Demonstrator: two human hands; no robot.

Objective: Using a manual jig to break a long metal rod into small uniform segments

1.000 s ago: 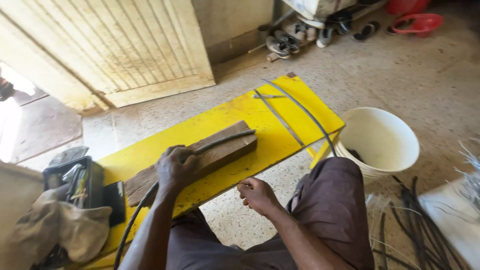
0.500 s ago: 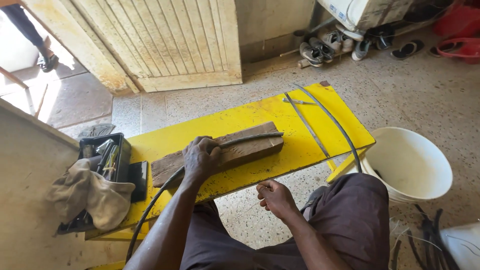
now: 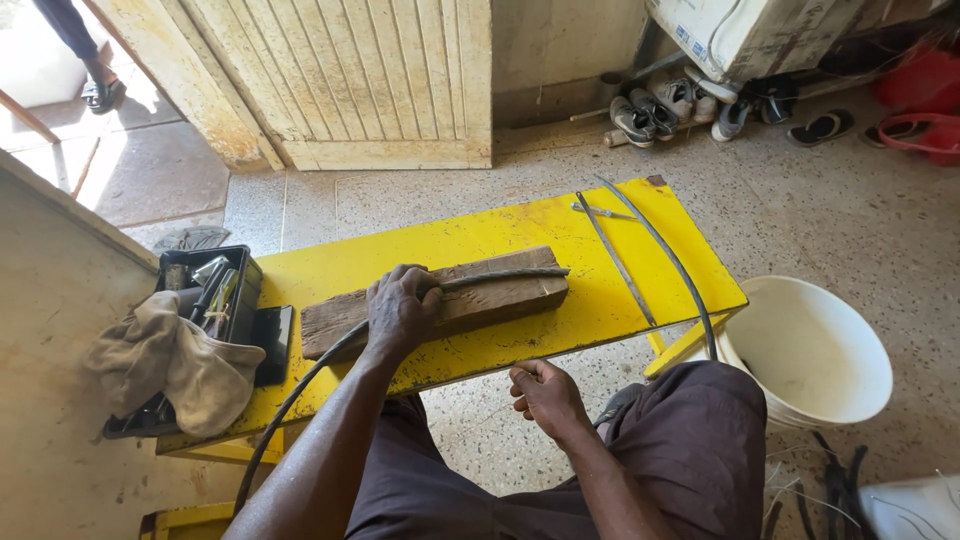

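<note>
Bench point(image 3: 600, 310): yellow, low, across the middle of the scene, just beyond the seated person's knees.
Bucket point(image 3: 810, 350): white, on the floor at the right, just beside the bench's right end.
Plank point(image 3: 500, 295): worn wood, lying lengthwise on the bench.
Toolbox point(image 3: 240, 290): black, on the bench's left end, with a rag point(image 3: 170, 360) draped over it.
Cable point(image 3: 500, 273): dark and thick, lying along the plank, then curving down to the near left.
Left hand point(image 3: 400, 310): grip closed around the cable, pressing it onto the plank.
Right hand point(image 3: 545, 395): empty, fingers loosely curled, near the bench's near edge, touching nothing.
Strips point(image 3: 640, 240): thin metal, on the bench's right part.
Doing it well: I judge that firm downward pressure, with the cable straight along the plank, would stop it rolling.
</note>
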